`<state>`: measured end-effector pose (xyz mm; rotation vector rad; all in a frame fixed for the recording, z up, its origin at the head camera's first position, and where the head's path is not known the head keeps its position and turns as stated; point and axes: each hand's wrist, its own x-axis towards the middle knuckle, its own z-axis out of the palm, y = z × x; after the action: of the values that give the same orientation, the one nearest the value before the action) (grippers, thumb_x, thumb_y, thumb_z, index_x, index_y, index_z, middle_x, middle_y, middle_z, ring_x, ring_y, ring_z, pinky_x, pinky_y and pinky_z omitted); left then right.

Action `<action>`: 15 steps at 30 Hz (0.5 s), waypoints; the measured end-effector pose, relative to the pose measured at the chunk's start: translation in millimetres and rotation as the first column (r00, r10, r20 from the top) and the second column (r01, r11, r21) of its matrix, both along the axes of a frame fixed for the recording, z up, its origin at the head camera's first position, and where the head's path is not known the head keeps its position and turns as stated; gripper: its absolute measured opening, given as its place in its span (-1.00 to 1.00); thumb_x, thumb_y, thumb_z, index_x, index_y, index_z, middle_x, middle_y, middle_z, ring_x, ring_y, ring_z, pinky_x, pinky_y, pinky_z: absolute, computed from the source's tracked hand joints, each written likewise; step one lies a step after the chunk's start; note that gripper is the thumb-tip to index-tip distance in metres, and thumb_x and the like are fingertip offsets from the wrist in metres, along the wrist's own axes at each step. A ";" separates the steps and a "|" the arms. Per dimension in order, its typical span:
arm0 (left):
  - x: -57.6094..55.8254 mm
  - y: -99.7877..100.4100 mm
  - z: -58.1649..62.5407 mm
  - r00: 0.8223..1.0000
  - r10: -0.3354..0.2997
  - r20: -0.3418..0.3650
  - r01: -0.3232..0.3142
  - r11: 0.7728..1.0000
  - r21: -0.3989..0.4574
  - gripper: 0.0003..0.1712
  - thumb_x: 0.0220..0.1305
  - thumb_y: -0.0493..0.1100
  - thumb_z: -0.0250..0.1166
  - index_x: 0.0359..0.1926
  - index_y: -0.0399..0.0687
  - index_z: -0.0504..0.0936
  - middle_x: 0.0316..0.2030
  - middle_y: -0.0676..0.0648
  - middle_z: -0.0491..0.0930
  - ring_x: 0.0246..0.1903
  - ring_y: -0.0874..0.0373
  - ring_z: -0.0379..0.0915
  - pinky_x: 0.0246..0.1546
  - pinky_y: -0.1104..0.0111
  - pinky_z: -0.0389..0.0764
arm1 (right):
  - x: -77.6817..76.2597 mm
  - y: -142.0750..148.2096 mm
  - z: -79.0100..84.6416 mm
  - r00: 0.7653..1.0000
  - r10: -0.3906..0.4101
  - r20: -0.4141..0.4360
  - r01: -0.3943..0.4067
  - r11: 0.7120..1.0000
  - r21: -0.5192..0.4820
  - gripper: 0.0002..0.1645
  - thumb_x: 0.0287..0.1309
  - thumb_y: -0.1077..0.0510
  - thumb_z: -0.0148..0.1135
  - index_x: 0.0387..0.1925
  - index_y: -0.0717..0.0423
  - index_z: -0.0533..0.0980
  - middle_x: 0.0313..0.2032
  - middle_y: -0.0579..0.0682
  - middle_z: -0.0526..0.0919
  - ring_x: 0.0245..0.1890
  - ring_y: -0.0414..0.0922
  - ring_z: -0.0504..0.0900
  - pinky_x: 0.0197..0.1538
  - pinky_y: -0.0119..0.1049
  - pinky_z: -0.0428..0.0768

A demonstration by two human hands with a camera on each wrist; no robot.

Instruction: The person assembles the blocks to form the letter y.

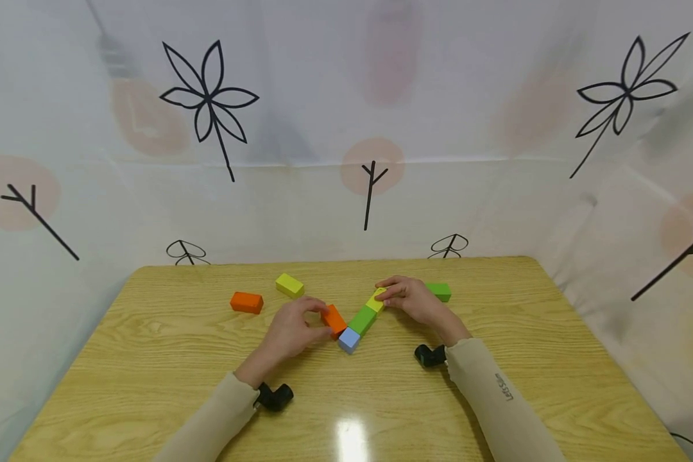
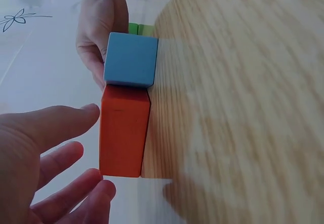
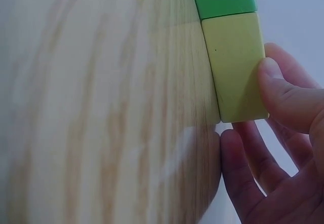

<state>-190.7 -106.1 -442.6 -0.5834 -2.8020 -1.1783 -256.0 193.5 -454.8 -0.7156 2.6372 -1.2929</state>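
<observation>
Blocks form a V on the wooden table. A blue cube [image 1: 349, 340] sits at its near corner. From it a green block [image 1: 362, 319] and a yellow block [image 1: 375, 299] run away to the right, end to end, while an orange block [image 1: 333, 321] angles away to the left. My right hand [image 1: 414, 300] pinches the yellow block at its far end, with the thumb [image 3: 276, 77] on its edge. Around the orange block my left hand [image 1: 291, 328] is spread loosely; in the left wrist view its thumb [image 2: 76, 120] stands slightly off the block.
Another orange block [image 1: 246, 302] and a yellow block [image 1: 290, 285] lie at the back left of the table [image 1: 150, 359]. Behind my right hand is a green block [image 1: 439, 292], partly hidden. A patterned white cloth [image 1: 300, 212] hangs beyond the table's far edge.
</observation>
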 end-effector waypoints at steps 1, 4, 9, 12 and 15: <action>-0.3 -1.2 0.2 1.000 0.003 0.000 -0.003 1.000 0.005 -0.65 0.08 -0.14 0.55 -0.07 -0.03 0.73 0.00 -0.01 0.63 -0.03 -0.01 0.57 -0.23 0.27 0.65 | 0.0 0.2 0.0 1.000 0.001 -0.001 -0.001 1.000 0.001 -0.76 0.27 0.35 0.26 -0.15 0.08 0.76 0.18 0.08 0.58 0.24 0.14 0.46 0.12 -0.11 0.57; -1.9 -4.7 -0.3 1.000 0.015 -0.007 -0.015 1.000 0.010 -0.66 0.12 -0.16 0.53 -0.05 -0.02 0.72 -0.05 -0.01 0.65 -0.05 0.00 0.58 -0.21 0.27 0.66 | 0.8 0.0 1.2 1.000 -0.001 0.007 0.001 1.000 -0.003 -0.76 0.27 0.35 0.26 -0.15 0.08 0.76 0.18 0.08 0.57 0.25 0.14 0.45 0.14 -0.07 0.55; -3.7 -9.6 2.5 0.999 0.040 -0.001 -0.040 0.999 0.022 -0.70 0.17 -0.21 0.48 -0.05 -0.01 0.73 -0.08 -0.03 0.66 -0.08 0.03 0.58 -0.18 0.21 0.66 | 1.2 0.5 1.8 1.000 0.005 -0.001 -0.005 1.000 0.002 -0.76 0.28 0.35 0.26 -0.15 0.09 0.76 0.18 0.09 0.57 0.25 0.16 0.45 0.15 -0.05 0.55; -5.0 -13.4 5.4 0.999 0.049 -0.001 -0.049 0.998 0.048 -0.70 0.20 -0.23 0.45 -0.02 -0.07 0.72 -0.07 -0.05 0.67 -0.07 0.02 0.59 -0.17 0.17 0.66 | -0.2 0.8 0.3 1.000 0.004 -0.006 -0.004 1.000 0.009 -0.77 0.28 0.34 0.26 -0.15 0.08 0.76 0.18 0.08 0.57 0.25 0.15 0.45 0.14 -0.07 0.56; -8.2 -19.1 7.2 0.998 0.066 -0.024 -0.064 0.996 0.065 -0.68 0.20 -0.24 0.45 0.00 -0.11 0.72 -0.07 -0.06 0.66 -0.07 -0.01 0.60 -0.18 0.14 0.66 | -0.7 0.7 -0.5 1.000 0.005 -0.010 -0.005 1.000 0.012 -0.77 0.28 0.34 0.26 -0.16 0.07 0.76 0.18 0.07 0.57 0.25 0.14 0.45 0.13 -0.08 0.56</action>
<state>-198.9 -125.2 -435.4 -0.4953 -2.7275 -1.2344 -256.7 194.2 -455.3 -0.7286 2.6468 -1.2740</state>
